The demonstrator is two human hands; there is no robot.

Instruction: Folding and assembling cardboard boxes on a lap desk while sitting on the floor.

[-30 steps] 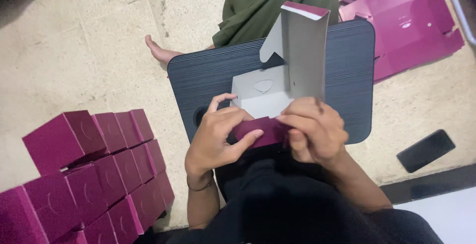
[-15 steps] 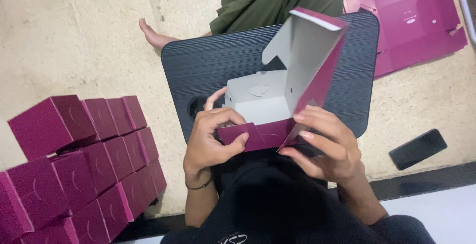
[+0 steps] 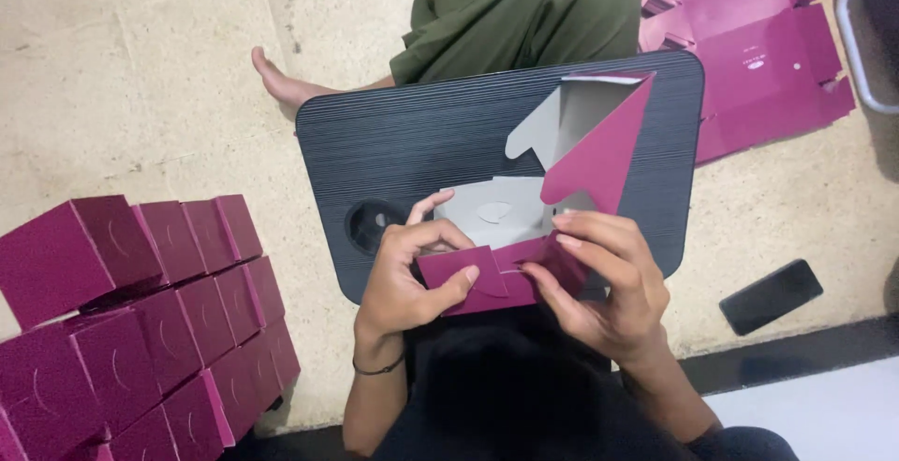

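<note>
Head view: left hand (image 3: 405,278) and right hand (image 3: 604,283) both pinch a half-folded magenta box (image 3: 524,236) (grey inside) over the black tray (image 3: 421,143); finished boxes (image 3: 140,321) stacked left.

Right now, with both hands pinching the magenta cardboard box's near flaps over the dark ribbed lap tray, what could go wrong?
1. The left hand and right hand grip only the near flaps of the half-folded magenta cardboard box; its tall lid panel stands free and might bend or crease.
2. The box sits at the near edge of the dark ribbed lap tray, so it could slip off toward the lap.
</note>
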